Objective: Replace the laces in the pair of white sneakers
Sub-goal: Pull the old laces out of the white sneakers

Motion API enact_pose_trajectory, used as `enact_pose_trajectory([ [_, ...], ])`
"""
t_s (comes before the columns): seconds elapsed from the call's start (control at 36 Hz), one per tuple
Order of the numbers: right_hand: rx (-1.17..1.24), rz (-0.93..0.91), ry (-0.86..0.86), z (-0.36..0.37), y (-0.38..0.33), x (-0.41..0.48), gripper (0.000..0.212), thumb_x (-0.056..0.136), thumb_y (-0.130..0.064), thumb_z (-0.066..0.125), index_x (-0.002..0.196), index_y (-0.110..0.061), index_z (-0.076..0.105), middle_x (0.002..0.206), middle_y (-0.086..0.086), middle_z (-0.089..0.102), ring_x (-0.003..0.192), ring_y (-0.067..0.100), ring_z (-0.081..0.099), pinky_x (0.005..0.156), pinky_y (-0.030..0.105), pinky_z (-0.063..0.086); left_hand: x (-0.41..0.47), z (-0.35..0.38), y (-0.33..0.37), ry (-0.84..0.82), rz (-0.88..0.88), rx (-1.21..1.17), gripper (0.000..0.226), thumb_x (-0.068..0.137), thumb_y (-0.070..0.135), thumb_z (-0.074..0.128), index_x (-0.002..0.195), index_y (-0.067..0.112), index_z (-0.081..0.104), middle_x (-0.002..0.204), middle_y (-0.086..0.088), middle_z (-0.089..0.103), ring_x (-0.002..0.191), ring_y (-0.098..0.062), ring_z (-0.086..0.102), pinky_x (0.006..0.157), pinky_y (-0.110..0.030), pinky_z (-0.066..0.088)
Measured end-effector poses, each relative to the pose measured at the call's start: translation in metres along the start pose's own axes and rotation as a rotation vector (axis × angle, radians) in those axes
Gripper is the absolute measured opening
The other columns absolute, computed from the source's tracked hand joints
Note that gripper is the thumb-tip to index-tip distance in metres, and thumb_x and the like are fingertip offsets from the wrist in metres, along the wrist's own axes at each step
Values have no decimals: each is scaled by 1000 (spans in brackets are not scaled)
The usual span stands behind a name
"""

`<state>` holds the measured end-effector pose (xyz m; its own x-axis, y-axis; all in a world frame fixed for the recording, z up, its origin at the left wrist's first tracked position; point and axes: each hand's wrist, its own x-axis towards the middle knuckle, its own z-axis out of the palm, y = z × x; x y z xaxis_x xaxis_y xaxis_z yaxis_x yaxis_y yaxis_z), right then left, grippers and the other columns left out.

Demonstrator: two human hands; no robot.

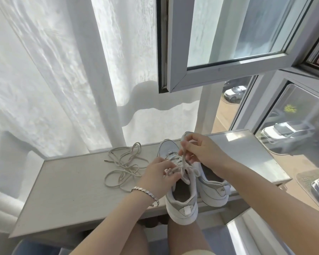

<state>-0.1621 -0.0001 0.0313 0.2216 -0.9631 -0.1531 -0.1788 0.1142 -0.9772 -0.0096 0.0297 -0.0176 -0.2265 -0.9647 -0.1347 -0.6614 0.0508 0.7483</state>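
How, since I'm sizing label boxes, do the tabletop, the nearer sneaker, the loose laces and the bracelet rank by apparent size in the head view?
1. tabletop
2. nearer sneaker, though its heel sits closest to the camera, so its lead over the laces is unsure
3. loose laces
4. bracelet

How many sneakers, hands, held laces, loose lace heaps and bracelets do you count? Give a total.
Sneakers: 2, nearer sneaker and farther sneaker
Hands: 2, left hand and right hand
Held lace: 1
Loose lace heap: 1
Bracelet: 1
Total: 7

White sneakers (182,205) side by side, loose lace (125,165) beside.
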Motion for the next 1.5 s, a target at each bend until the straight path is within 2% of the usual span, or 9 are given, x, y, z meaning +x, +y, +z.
enact_pose_trajectory([
  [0.14, -148, -290, 195, 1, -17, 1, 13, 98, -13, 45, 85, -15, 46, 77, -1, 65, 46, 3, 43, 48, 14, 37, -2, 0, 3, 37, -12, 0, 16, 89, 37, 57, 77, 27, 57, 102, 4, 51, 91, -12, 54, 86, -28, 44],
  [0.22, -597, -437, 195, -5, -30, 4, 8, 97, -21, 46, 91, -17, 45, 78, -8, 62, 54, -1, 49, 56, 17, 34, -1, 1, 4, 60, -30, -42, 21, 89, 35, 57, 69, 31, 54, 100, 6, 51, 80, -4, 51, 78, -21, 39],
  [0.5, -1035, -61, -144, -5, 1, -12, 20, 89, -39, 57, 97, -23, 64, 88, -10, 55, 84, 7, 51, 74, 23, 41, 3, 4, 3, 170, -89, -172, 13, 87, 31, 61, 76, 24, 63, 91, 2, 63, 69, 0, 49, 62, -11, 34],
  [0.61, -1073, -126, -144, 4, 21, -11, 25, 89, -41, 56, 104, -21, 60, 83, -13, 40, 83, 7, 41, 71, 22, 33, 3, 6, 1, 165, -74, -142, 11, 88, 29, 61, 83, 20, 66, 97, 1, 59, 73, 1, 49, 67, -14, 36],
  [0.83, -870, -261, -25, -3, 30, -16, 6, 88, -22, 61, 90, -21, 66, 82, -7, 57, 78, 6, 51, 73, 19, 38, 3, 6, -4, 186, -31, -156, 11, 89, 25, 60, 79, 23, 62, 89, 5, 55, 69, 2, 47, 62, -3, 34],
  [1.0, -537, -169, 104, 3, 26, -24, 19, 81, -7, 67, 72, -25, 66, 67, -15, 63, 65, -9, 56, 64, 5, 41, 1, 11, -4, 232, -13, -119, 12, 89, 26, 60, 77, 26, 58, 88, 10, 55, 72, 3, 48, 64, -5, 33],
  [1.14, -230, 5, 84, 4, 24, -23, 19, 78, -2, 69, 63, -12, 61, 56, -6, 60, 50, -3, 54, 53, 9, 42, -7, 16, -3, 411, 183, -58, 15, 83, 15, 62, 93, 23, 69, 95, 21, 54, 96, -2, 48, 85, -7, 33],
  [1.31, 35, 69, 40, 5, 8, -20, 5, 76, 2, 72, 74, 0, 68, 60, 7, 67, 56, 9, 66, 54, 13, 51, -11, 12, 10, 192, 168, -54, 20, 85, 31, 60, 103, 26, 67, 90, 15, 63, 95, -4, 47, 82, -17, 38],
  [1.5, -116, -2, 67, -6, 4, -16, 10, 76, 4, 71, 73, -5, 68, 63, 10, 68, 58, 14, 68, 59, 19, 56, -3, 8, 11, 214, 37, -341, 18, 82, 24, 70, 67, 34, 66, 63, 19, 65, 68, -1, 59, 69, -16, 47],
])
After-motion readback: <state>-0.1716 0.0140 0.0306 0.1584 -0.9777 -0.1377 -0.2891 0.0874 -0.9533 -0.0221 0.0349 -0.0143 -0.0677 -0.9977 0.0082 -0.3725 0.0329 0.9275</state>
